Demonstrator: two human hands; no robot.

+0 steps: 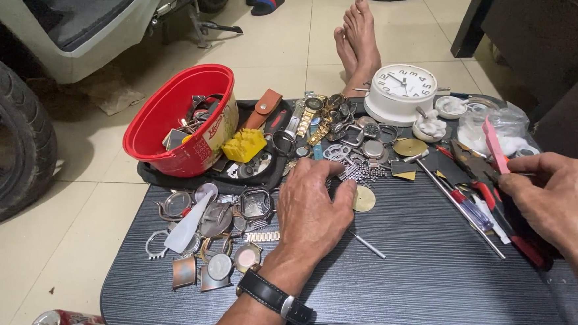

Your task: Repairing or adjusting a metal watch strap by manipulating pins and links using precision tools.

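Observation:
My left hand (313,206) rests palm down on the dark grey table (415,268), fingers curled over small watch parts and next to a round brass disc (364,198). A black wristwatch (274,297) sits on that wrist. My right hand (554,196) hovers at the right edge, fingertips pinched on a thin dark tool whose shape I cannot make out, beside a pink strip (494,143). Red-handled pliers (492,193) and a screwdriver (468,208) lie just left of it. A thin metal pin (367,245) lies by my left hand.
A red bowl (172,120) of watch parts stands at the back left, a yellow block (244,145) beside it. Watch cases (216,228) lie at the left. A white clock (401,92), small white dishes (429,127) and a plastic bag (502,124) sit at the back. My bare feet (358,41), a tyre (6,141).

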